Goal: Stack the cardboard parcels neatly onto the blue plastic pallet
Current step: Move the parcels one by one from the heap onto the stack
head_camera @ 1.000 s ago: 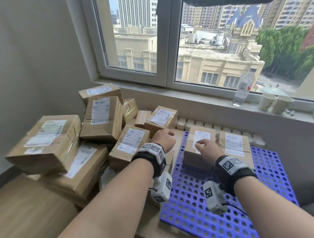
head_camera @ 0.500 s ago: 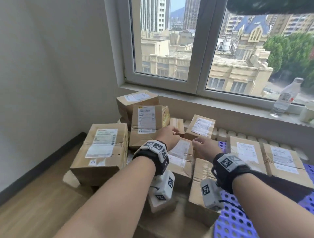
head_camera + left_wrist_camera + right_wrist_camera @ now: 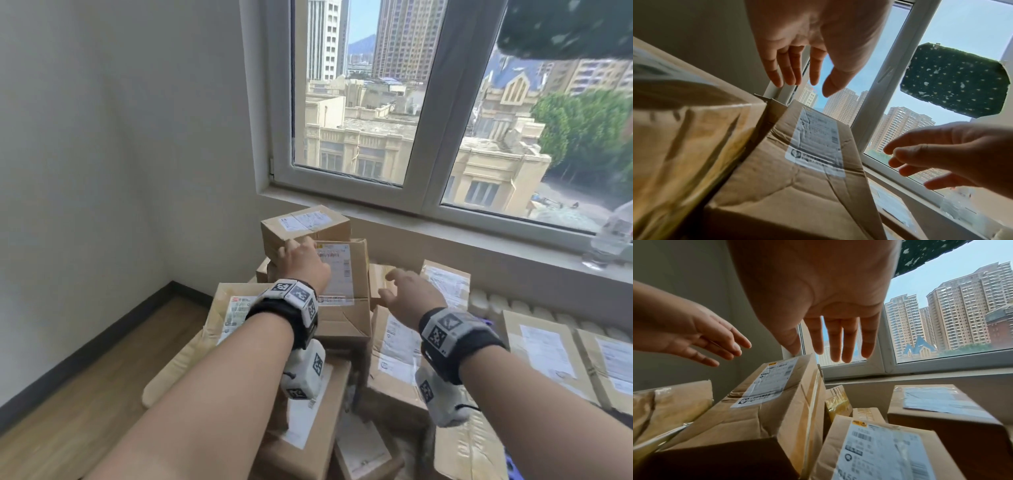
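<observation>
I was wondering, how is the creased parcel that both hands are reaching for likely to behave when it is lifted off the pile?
The creased parcel shows dents and wrinkled cardboard, so its walls may give somewhat under a squeeze. Glossy tape across it could be a little slippery. It sits tilted on other parcels, so neighbours might shift. Left hand and right hand are open.

Head: from my forehead, facing down at 12 o'clock toward window (image 3: 428, 102).
Left wrist: under my palm, close over tilted parcel (image 3: 797, 170).
Right wrist: likewise, beside it.
Shared: that parcel, window.
</observation>
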A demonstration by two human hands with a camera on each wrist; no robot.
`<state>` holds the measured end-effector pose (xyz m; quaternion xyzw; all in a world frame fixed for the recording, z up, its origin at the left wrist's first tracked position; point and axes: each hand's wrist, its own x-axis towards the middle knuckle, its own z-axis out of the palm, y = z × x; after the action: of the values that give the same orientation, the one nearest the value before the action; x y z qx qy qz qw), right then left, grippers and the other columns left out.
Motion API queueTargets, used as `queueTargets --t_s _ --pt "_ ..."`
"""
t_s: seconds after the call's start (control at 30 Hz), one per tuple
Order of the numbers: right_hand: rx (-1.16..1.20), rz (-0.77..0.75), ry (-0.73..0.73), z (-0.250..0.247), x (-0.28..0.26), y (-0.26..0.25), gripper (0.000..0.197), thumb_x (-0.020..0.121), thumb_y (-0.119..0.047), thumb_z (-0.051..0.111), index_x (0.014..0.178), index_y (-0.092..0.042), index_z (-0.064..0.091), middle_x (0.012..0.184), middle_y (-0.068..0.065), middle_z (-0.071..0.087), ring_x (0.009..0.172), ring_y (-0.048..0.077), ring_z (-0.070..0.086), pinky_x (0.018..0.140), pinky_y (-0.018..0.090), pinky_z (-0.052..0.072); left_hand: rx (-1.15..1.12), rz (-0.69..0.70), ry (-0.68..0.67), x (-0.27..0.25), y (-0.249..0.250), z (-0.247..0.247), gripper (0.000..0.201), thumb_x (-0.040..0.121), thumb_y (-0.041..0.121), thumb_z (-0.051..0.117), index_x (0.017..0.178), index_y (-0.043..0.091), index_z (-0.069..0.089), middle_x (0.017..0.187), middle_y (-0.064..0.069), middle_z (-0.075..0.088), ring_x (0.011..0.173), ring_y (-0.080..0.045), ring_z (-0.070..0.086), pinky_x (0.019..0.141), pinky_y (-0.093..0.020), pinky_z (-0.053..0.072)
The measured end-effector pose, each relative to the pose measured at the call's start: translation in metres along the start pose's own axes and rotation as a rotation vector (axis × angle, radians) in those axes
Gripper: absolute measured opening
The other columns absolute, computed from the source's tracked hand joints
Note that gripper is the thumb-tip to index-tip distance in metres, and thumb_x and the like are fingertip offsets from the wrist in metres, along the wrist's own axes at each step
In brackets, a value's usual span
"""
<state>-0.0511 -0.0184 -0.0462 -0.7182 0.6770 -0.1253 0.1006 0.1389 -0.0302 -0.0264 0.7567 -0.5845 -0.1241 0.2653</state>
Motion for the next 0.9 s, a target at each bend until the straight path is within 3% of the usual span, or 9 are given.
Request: queueTargets --t_s 0.1,0.2,0.43,0.5,0.6,0.7,0.8,0.9 --pt "-0.032 -0.02 -0.052 0.007 0.017 -0.01 0.042 0.096 -0.039 0.046 0.133 -0.019 0.05 0.134 0.007 0.056 0.121 0.025 0.052 0.103 0.042 0.044 0.015 -0.092 -0.049 0.017 -0.002 0.006 0.056 0.083 0.024 0.059 0.136 0.013 0.041 0.137 -0.015 0.043 0.128 -0.033 0.042 0.107 -0.046 0.037" --pt "0.006 0.006 -0.16 0.016 0.032 -0.017 0.053 0.097 -0.045 0.048 0.14 -0.015 0.042 0.139 0.006 0.052 0.123 0.023 0.052 0.101 0.038 0.043 0.036 -0.157 -0.148 0.031 -0.001 0.012 0.061 0.087 0.024 0.058 0.139 0.006 0.032 0.142 -0.018 0.04 0.132 -0.034 0.041 0.108 -0.04 0.035" --pt "0.172 0.132 -0.329 0.033 0.058 -0.015 0.069 0.096 -0.058 0.042 0.145 -0.01 0.037 0.143 0.009 0.051 0.126 0.025 0.052 0.104 0.04 0.043 0.006 -0.277 -0.308 0.054 -0.004 0.026 0.058 0.087 0.027 0.062 0.134 -0.002 0.041 0.127 -0.015 0.061 0.114 -0.029 0.061 0.093 -0.034 0.051" --pt "0.216 0.121 -0.35 0.036 0.06 -0.016 0.062 0.097 -0.054 0.043 0.141 -0.01 0.042 0.14 0.007 0.054 0.119 0.021 0.055 0.094 0.033 0.046 0.01 -0.274 -0.348 0.057 -0.005 0.028 0.058 0.085 0.026 0.064 0.133 0.0 0.046 0.125 -0.013 0.062 0.112 -0.028 0.062 0.094 -0.036 0.052" --pt "0.312 0.127 -0.381 0.04 0.06 -0.021 0.049 0.099 -0.042 0.048 0.135 -0.01 0.045 0.125 0.005 0.061 0.089 0.012 0.056 0.065 0.022 0.045 0.019 -0.269 -0.396 0.058 -0.007 0.028 0.058 0.081 0.022 0.067 0.132 0.003 0.049 0.124 -0.012 0.063 0.109 -0.027 0.063 0.094 -0.037 0.053" --pt "0.395 0.147 -0.381 0.039 0.06 -0.024 0.045 0.098 -0.04 0.051 0.13 -0.009 0.046 0.091 -0.005 0.058 0.069 0.006 0.053 0.051 0.017 0.044 -0.01 -0.258 -0.412 0.059 -0.007 0.029 0.055 0.081 0.02 0.067 0.131 0.005 0.051 0.121 -0.011 0.064 0.106 -0.027 0.064 0.093 -0.038 0.054" --pt "0.446 0.144 -0.371 0.034 0.06 -0.026 0.042 0.098 -0.039 0.052 0.13 -0.012 0.05 0.082 -0.007 0.057 0.067 0.01 0.057 0.055 0.022 0.049 -0.032 -0.242 -0.392 0.061 -0.004 0.024 0.055 0.083 0.019 0.066 0.133 0.004 0.049 0.123 -0.011 0.063 0.108 -0.027 0.063 0.091 -0.036 0.053" --pt "0.517 0.141 -0.333 0.024 0.059 -0.029 0.041 0.096 -0.039 0.055 0.128 -0.013 0.052 0.094 -0.002 0.065 0.085 0.021 0.066 0.072 0.037 0.058 -0.056 -0.216 -0.358 0.063 0.002 0.017 0.055 0.083 0.02 0.067 0.132 0.002 0.05 0.123 -0.012 0.063 0.108 -0.028 0.064 0.089 -0.035 0.053"
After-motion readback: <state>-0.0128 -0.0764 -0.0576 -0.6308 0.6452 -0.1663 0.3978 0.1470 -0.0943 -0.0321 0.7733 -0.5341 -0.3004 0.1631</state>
